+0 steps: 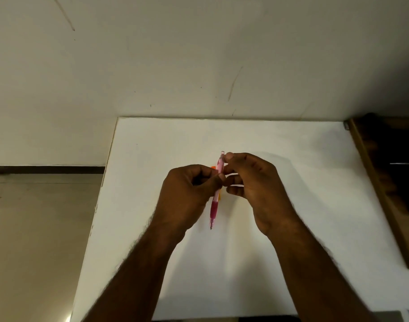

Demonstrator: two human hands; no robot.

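No readable txt/labels/nos. in view. Any print on pink pen [214, 206] barrel too small + blurred to tell.

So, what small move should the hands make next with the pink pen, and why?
Probably twist the upper barrel with the right hand while the left hand steadies the middle: both pinch the pink pen over the white table, its tip toward the person.
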